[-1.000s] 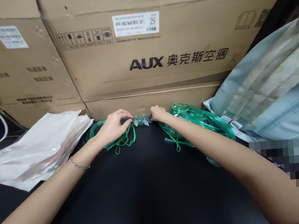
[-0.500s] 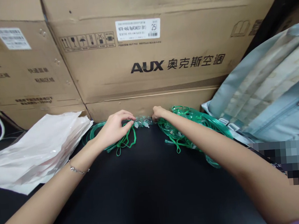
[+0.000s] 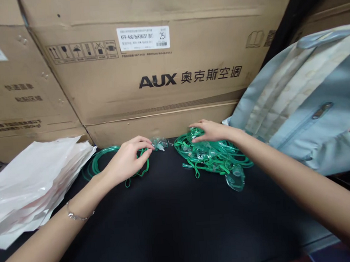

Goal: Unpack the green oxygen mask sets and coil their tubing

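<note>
My left hand [image 3: 131,158] is over a loop of green tubing [image 3: 96,160] and a green strap [image 3: 144,169] on the dark surface. Its thumb and fingers are apart, with the tips beside a small clear plastic mask piece [image 3: 159,144]. To the right, my right hand [image 3: 212,130] hovers at the top of a tangled heap of green tubing [image 3: 239,158], thumb and fingers apart around a green part of the heap. Straps and clear parts are mixed in there. A clear green-tinted oxygen mask [image 3: 236,178] lies at the heap's front edge.
A large cardboard box [image 3: 160,96] stands right behind the tubing, with another box [image 3: 20,106] to its left. White plastic bags [image 3: 37,176] are stacked at the left. A light blue backpack [image 3: 311,109] leans at the right, beyond the heap. The dark tabletop [image 3: 169,223] stretches in front.
My right hand has opened from a closed pinch beside the clear piece and moved right, over the green heap. My left hand stays by the left loop. The whole view has turned slightly right.
</note>
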`<state>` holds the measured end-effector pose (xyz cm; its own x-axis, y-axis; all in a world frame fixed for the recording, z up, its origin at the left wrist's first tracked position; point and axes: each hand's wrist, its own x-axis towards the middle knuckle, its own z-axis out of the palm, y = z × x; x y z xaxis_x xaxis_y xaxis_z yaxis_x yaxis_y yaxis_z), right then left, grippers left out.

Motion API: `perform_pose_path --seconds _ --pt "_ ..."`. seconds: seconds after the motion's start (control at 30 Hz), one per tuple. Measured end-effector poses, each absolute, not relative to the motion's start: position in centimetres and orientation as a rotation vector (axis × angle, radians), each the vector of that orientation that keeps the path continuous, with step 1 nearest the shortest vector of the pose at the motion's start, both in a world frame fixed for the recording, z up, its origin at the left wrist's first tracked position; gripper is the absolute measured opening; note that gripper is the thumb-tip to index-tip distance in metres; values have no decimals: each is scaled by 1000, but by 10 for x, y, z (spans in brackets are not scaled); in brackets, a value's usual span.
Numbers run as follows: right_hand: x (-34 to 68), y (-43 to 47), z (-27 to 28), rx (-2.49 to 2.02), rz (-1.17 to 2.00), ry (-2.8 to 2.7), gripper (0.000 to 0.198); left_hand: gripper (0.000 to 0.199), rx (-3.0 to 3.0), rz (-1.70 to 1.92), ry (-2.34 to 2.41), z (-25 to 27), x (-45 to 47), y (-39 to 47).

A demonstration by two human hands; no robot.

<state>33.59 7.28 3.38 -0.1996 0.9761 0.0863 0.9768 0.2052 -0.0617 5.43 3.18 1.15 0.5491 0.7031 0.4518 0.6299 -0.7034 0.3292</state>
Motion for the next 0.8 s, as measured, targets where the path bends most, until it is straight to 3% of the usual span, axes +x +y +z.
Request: perform_pose_path --seconds 0.17,0.37,0.5,0.57,0.63,0.77,0.8 --pt "362 71 21 -1962 -34 -2173 31 25 2640 803 1116 5 63 26" --pt "367 44 67 -1791 -147 -1947 27 22 2506 863 1058 17 77 17" --pt "328 17 99 -1482 -100 -2018 25 51 2084 976 845 40 111 14" --pt "305 7 105 -1398 -7 -2115 23 56 1896 940 718 48 126 14" --pt "289 -3 104 -1327 123 -2197 27 48 1783 879 683 50 132 11" --pt "285 -27 79 -1253 523 -2234 54 37 1496 1029 781 32 113 -6" --pt "286 -35 69 -1284 613 -2238 51 38 1417 1077 818 25 106 -13"
